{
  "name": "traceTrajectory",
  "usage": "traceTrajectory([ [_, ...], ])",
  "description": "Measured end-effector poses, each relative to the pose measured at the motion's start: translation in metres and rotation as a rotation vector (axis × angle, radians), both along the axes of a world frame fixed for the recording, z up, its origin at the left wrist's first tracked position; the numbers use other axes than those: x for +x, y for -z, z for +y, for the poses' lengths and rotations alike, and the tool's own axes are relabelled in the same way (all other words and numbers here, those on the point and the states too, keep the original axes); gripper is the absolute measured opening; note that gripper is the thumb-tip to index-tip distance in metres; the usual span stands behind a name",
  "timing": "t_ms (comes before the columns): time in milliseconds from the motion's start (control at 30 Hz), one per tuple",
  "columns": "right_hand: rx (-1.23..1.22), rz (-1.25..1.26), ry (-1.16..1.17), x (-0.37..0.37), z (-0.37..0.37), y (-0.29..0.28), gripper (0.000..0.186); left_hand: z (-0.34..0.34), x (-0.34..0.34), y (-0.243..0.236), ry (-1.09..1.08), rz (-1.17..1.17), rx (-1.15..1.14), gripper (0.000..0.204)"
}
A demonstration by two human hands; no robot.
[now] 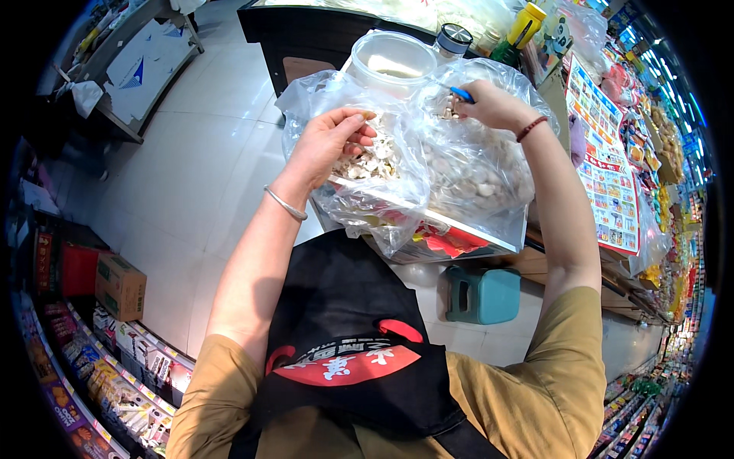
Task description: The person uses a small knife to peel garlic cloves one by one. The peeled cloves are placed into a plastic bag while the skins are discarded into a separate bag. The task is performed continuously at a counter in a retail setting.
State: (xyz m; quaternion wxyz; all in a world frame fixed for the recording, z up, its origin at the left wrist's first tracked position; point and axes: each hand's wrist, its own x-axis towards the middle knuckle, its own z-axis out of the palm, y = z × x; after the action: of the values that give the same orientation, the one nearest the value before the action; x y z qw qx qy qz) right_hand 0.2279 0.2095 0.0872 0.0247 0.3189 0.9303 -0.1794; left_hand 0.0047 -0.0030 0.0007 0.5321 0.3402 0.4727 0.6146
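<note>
My left hand (340,138) pinches a small pale brownish piece (367,115) above a clear bag (409,203) holding white, papery scraps (378,161). My right hand (489,103) grips a small blue-handled tool (462,95), whose working end is hard to make out, above a second clear bag (520,195) of pale garlic-like bulbs (478,180) on the right. A translucent round plastic tub (394,53) stands just beyond both hands. Both bags rest on a low counter with a white edge (501,241).
A jar (453,40), a yellow-topped bottle (526,24) and a printed flyer (604,157) are behind and right. A teal stool (497,294) sits beneath the counter's edge. Cartons (120,287) and snack shelves line the lower left; another table (149,73) stands upper left.
</note>
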Motion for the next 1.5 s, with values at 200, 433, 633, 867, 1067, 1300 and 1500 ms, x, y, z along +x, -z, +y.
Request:
traceTrajectory([
  [200, -0.540, 0.411, 0.063, -0.020, -0.043, -0.030, 0.021, -0.004, -0.003, 0.001, 0.019, 0.032, 0.039, 0.028],
  [433, -0.724, 0.513, 0.011, -0.083, -0.105, 0.040, 0.019, -0.002, -0.004, -0.008, 0.096, -0.243, -0.021, 0.034],
  [633, -0.963, 0.739, 0.005, -0.087, -0.115, 0.057, 0.023, -0.002, -0.006, -0.008, 0.056, -0.294, -0.012, 0.038],
  [867, -0.953, 0.801, -0.003, -0.077, -0.107, 0.061, 0.029, 0.000, -0.002, 0.000, -0.125, -0.166, -0.020, 0.023],
  [1067, -1.104, 0.831, -0.013, -0.071, -0.105, 0.060, 0.033, -0.004, -0.003, -0.001, -0.019, -0.079, -0.016, 0.021],
  [1300, -1.045, 0.860, -0.044, -0.073, -0.108, 0.063, 0.029, -0.004, 0.000, 0.000, -0.030, -0.104, 0.033, 0.022],
  [1500, -0.822, 0.822, 0.003, -0.075, -0.106, 0.068, 0.022, -0.004, 0.002, 0.006, -0.140, -0.048, 0.147, 0.025],
])
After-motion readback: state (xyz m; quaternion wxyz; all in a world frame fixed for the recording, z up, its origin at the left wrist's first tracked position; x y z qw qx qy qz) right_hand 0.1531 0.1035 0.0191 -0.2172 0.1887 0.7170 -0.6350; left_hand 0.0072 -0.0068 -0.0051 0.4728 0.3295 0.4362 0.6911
